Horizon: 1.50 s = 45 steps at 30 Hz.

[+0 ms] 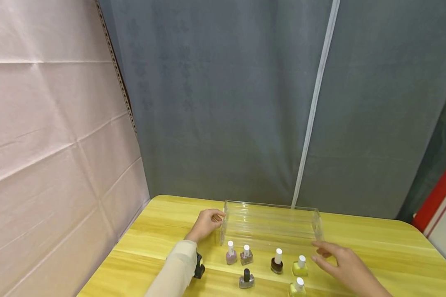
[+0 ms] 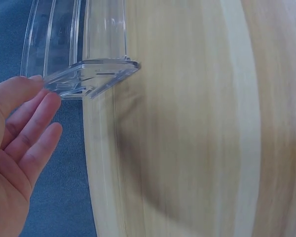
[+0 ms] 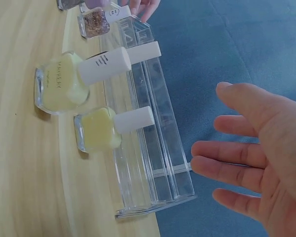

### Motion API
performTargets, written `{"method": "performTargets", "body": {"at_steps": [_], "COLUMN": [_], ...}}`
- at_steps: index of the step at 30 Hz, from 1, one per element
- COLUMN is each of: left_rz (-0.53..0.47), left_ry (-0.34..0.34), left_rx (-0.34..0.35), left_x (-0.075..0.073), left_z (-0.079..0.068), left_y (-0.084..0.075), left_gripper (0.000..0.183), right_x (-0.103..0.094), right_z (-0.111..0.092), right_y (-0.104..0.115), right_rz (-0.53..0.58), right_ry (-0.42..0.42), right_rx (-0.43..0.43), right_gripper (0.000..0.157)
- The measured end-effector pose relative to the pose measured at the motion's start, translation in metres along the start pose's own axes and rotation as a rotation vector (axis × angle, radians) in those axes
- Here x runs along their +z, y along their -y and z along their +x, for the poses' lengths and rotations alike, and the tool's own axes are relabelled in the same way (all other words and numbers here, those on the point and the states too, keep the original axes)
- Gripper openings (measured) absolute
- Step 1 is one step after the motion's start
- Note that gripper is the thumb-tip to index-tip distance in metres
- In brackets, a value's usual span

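A clear plastic display rack [image 1: 269, 225] with stepped ledges lies lengthwise near the table's far edge. My left hand [image 1: 207, 224] is at its left end, palm toward the end panel. In the left wrist view, the thumb tip and fingertips are right at the panel's corner, fingers loosely extended. By the rack's right front corner, my right hand [image 1: 338, 262] holds nothing, its fingers spread apart in the right wrist view. Several nail polish bottles stand in front of the rack: a lilac one [image 1: 231, 256], a glittery mauve one [image 1: 246, 257], a dark one [image 1: 276, 265] and a yellow one [image 1: 300, 268].
Nearer me stand a grey glitter polish with a black cap [image 1: 247, 281] and another yellow bottle [image 1: 297, 289]. A grey-blue curtain [image 1: 223, 103] hangs behind the wooden table [image 1: 152, 231]. Pale pink cloth [image 1: 52, 136] covers the left side.
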<state>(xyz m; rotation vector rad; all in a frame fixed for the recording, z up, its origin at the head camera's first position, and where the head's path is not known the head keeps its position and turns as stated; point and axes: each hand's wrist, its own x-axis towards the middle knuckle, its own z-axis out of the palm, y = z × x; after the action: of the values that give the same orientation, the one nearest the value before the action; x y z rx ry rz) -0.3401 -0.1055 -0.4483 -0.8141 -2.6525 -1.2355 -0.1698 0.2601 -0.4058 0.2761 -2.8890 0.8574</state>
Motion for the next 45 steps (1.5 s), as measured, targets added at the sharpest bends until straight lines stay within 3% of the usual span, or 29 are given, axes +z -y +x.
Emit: {"method": "performTargets", "body": {"at_steps": [11,22,29,45], "left_rz": [-0.057,-0.066,-0.074,-0.094], "left_ry": [-0.025,-0.046,-0.05,-0.043], "left_rx": [-0.011,-0.018,-0.033,-0.039], "left_x": [0.0,0.002,0.004,0.005], "left_z": [-0.001,-0.002,-0.004,-0.003], "left_y": [0.002,0.005,0.005,0.001], "left_gripper": [0.025,0.025,0.025,0.025], "right_x": [0.004,0.013,0.02,0.035], "right_z": [0.0,-0.005,-0.009,-0.013], "right_y": [0.001,-0.005,-0.006,-0.012], "right_rz": [0.033,0.043,0.072,0.096], "right_ry": [0.074,0.137,0.174,0.245], "right_rx": [0.043,-0.071,-0.067,-0.15], "right_gripper": [0.05,0.038,0.038,0.04]}}
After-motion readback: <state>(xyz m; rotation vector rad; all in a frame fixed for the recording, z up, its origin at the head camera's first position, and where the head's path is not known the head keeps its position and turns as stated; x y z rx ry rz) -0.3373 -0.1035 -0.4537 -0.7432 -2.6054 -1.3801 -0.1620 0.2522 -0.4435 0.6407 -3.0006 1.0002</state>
